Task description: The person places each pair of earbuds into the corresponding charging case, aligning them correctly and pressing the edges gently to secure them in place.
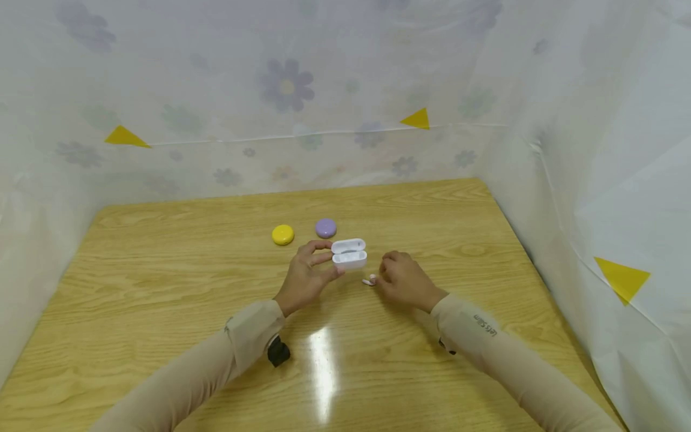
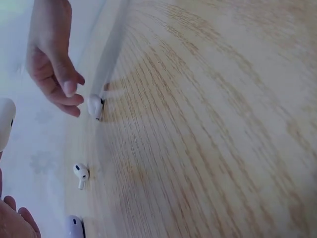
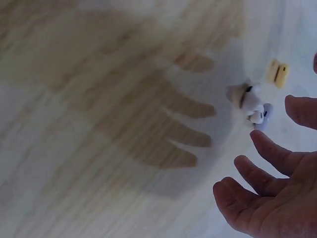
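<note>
My left hand [image 1: 308, 277] holds a small white earbud case [image 1: 349, 259] between thumb and fingers, its lid flipped up. Part of the same case [image 2: 6, 121] shows at the edge of the left wrist view. Just right of it my right hand [image 1: 405, 281] hovers, fingers slightly bent and spread in the right wrist view, with nothing gripped. A white earbud [image 1: 369, 280] lies on the table by those fingertips; the left wrist view shows a small gap between them. There, a second white earbud [image 2: 81, 173] lies farther off; I cannot make it out in the head view.
Behind the case, a round lavender object [image 1: 326, 228] and a round yellow one [image 1: 283, 234] sit on the wooden table [image 1: 178, 282]. White flower-patterned sheeting [image 1: 227, 90] with yellow triangles hangs around the back and sides.
</note>
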Demonstrator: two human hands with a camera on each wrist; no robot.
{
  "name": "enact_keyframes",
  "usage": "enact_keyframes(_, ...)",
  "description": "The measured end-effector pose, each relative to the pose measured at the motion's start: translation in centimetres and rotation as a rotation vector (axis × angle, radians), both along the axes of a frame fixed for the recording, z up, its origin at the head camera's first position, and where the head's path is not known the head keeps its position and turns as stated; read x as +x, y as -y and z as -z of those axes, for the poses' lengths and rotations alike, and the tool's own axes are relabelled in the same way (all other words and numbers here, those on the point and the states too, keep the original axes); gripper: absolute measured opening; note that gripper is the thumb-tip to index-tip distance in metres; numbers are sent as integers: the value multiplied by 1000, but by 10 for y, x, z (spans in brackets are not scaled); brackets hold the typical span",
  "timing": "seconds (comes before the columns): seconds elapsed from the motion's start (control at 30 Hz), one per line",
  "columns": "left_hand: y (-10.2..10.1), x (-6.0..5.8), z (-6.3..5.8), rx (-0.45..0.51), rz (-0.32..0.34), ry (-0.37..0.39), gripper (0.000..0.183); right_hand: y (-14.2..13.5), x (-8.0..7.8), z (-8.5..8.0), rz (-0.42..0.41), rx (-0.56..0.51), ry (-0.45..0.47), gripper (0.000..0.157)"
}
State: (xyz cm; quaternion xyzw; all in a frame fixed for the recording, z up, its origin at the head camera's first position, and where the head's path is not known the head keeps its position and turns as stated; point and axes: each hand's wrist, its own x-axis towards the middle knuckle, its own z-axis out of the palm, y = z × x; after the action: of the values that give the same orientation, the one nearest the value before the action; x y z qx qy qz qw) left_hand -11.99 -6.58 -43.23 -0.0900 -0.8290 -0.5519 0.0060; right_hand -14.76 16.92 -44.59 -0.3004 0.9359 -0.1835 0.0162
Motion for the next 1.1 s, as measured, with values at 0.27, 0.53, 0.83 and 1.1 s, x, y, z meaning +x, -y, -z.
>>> enact_keyframes(0.27,-3,-2,0,27,10,55,33,5,3,16,45,3,0,29)
enact_keyframes(0.53,-5,-1,1,69,10,123,35,13,3,23,67,-66,-35,25)
enact_keyframes(0.83,-6,-2,4,34,26,91,34,11,4,20,113,-71,-18,19)
enact_keyframes(1.1,-6,-2,4,29,26,67,32,9,5,19,81,-105,-30,15)
